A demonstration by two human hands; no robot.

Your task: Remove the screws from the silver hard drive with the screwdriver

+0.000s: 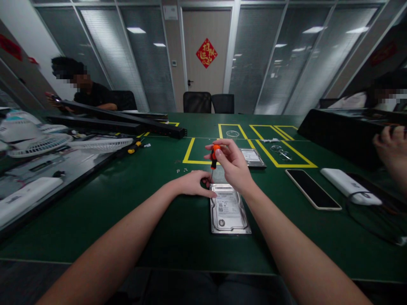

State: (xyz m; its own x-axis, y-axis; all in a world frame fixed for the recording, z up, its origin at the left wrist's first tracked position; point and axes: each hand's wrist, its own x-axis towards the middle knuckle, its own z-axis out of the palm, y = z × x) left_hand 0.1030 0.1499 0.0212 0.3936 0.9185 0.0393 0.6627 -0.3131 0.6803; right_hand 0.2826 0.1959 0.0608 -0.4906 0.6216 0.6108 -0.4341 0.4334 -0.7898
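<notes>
Green bench [178, 250], marked with yellow tape [200, 162], bearing a near drive [230, 214], far drive [253, 157], phone [313, 189], white block [348, 185] and clear dish [232, 134]

Head-worn view: the camera looked forward and down across a dark-green flat tabletop [171, 241], with the bare left hand [194, 184] and bare right hand [233, 164] near, toward a distant beige rectangular door [206, 80].
</notes>
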